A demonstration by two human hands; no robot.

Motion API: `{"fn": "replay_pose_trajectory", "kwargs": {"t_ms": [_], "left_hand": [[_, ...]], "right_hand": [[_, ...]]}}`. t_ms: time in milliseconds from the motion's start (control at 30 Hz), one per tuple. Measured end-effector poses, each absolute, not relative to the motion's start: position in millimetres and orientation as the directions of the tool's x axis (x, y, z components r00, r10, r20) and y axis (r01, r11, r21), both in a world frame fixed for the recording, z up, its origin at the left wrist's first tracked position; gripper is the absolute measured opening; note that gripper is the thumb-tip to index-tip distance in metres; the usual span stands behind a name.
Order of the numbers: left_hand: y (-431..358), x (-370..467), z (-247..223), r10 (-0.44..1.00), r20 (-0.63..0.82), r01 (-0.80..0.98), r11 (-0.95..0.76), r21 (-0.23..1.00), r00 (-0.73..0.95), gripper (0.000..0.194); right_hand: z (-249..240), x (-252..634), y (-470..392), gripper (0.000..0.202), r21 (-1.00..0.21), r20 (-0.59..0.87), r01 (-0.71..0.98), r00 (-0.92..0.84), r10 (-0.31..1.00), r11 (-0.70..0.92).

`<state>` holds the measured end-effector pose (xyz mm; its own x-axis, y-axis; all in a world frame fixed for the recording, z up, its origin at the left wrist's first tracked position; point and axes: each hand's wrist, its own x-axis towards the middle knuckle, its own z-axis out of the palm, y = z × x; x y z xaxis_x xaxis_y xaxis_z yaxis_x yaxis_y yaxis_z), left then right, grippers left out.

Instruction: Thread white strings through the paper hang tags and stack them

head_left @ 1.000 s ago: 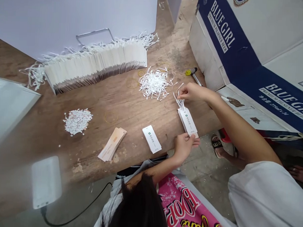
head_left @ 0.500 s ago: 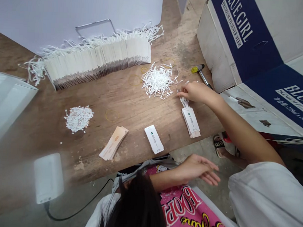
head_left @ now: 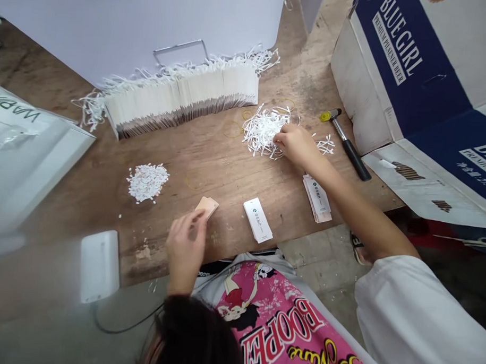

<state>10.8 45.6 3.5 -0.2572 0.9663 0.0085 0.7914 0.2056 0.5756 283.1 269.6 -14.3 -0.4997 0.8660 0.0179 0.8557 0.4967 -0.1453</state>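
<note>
Right hand (head_left: pixel 296 144) at the right side of the loose string pile (head_left: pixel 260 130), fingers bunched and pointing in; that shape fits handling thin strands. Left hand (head_left: pixel 186 241) over the orange cards (head_left: pixel 209 205), fingers curled down at the stack, which suits thin card edges. Fingers block the contact points, so can't tell if either grip is closed on anything.

White cards (head_left: pixel 258 219) sit in a flat stack between the hands, near the front of the surface (head_left: pixel 227 176), likely for a short reach. Tag stack (head_left: pixel 317 200) lies to their right, upper end hidden by the right forearm (head_left: pixel 346 191); a few strings (head_left: pixel 326 144) show past the arm. Separate stacks presumably keep the kinds from mixing.

Tag row (head_left: pixel 182 97) at the back stands on edge, packed tight, strings up top, in front of a pale panel (head_left: pixel 112 34) that probably stops it toppling. White bits (head_left: pixel 148 182) heaped left, apart from the cards. Hammer (head_left: pixel 355 159) lies beside the beer box (head_left: pixel 403 49), seemingly parked out of the way.
</note>
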Motion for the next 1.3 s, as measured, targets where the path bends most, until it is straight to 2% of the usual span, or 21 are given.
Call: {"fn": "replay_pose_trajectory", "kwargs": {"t_ms": [100,200,333,433,533,633,700,733,767,833,900,933,1000,1100,1200,1300], "left_hand": [[46.3,-21.2,-12.6,0.97,0.021,0.876,0.209,0.434,-0.242,0.028],[47.2,-32.4,-21.7,0.965,-0.021,0.862,0.244,0.445,-0.263,0.028],[48.5,-32.7,-23.8,0.96,-0.027,0.821,0.254,0.512,-0.28,0.023],[48.8,-32.5,-23.5,0.955,0.006,0.802,0.245,0.545,-0.296,0.023],[48.5,-33.7,-23.8,0.949,0.0,0.77,0.256,0.585,-0.315,0.021],[47.5,-35.1,-23.7,0.937,-0.036,0.708,0.287,0.645,-0.347,0.019],[46.6,-35.9,-23.5,0.926,-0.057,0.654,0.305,0.693,-0.372,0.018],[46.2,-36.2,-23.4,0.922,-0.059,0.631,0.307,0.712,-0.382,0.018],[45.8,-36.6,-23.3,0.919,-0.058,0.612,0.306,0.73,-0.39,0.018],[44.8,-37.6,-22.5,0.914,-0.081,0.555,0.309,0.772,-0.397,0.019],[43.2,-39.1,-20.4,0.91,-0.159,0.451,0.335,0.827,-0.384,0.022],[41.9,-40.0,-18.7,0.907,-0.209,0.383,0.351,0.854,-0.365,0.026],[38.3,-41.4,-15.0,0.899,-0.305,0.238,0.386,0.891,-0.315,0.035],[30.9,-37.6,-10.7,0.875,-0.423,0.065,0.449,0.891,-0.236,0.046],[22.8,-19.7,-9.6,0.866,-0.471,-0.016,0.475,0.88,-0.17,0.039],[13.7,9.1,-7.3,0.855,-0.517,-0.111,0.51,0.853,-0.043,0.037]], "right_hand": [[-17.1,277.9,273.0,0.027,-0.065,-0.049,0.844,-0.535,0.843,0.532],[-17.6,277.7,272.0,0.025,-0.102,-0.036,0.844,-0.532,0.846,0.526],[-5.4,279.8,269.4,0.016,-0.317,0.15,0.837,-0.42,0.895,0.446],[19.7,282.5,266.1,0.017,-0.522,0.361,0.784,-0.151,0.92,0.334],[48.9,287.1,250.1,0.008,-0.737,0.535,0.576,0.177,0.826,0.353],[64.6,290.1,208.8,0.006,-0.853,0.508,0.326,0.337,0.793,0.407],[60.7,288.6,167.6,0.017,-0.883,0.453,0.293,0.323,0.831,0.367],[54.2,286.4,144.6,0.025,-0.889,0.396,0.346,0.255,0.882,0.3],[45.0,283.2,121.3,0.025,-0.86,0.324,0.453,0.128,0.937,0.235],[21.1,274.7,76.9,0.028,-0.686,0.187,0.678,-0.185,0.965,0.263],[-5.2,265.5,40.3,0.042,-0.627,0.069,0.701,-0.385,0.92,0.341],[-17.2,261.8,26.0,0.047,-0.609,0.045,0.703,-0.431,0.901,0.367],[-35.9,258.5,5.5,0.05,-0.541,0.048,0.74,-0.448,0.893,0.401],[-46.3,262.6,-10.3,0.042,-0.439,0.138,0.788,-0.415,0.899,0.431],[-38.9,265.7,-18.6,0.038,-0.384,0.294,0.804,-0.36,0.885,0.454],[-27.5,254.8,-23.3,0.044,-0.362,0.489,0.768,-0.326,0.809,0.528]]}}
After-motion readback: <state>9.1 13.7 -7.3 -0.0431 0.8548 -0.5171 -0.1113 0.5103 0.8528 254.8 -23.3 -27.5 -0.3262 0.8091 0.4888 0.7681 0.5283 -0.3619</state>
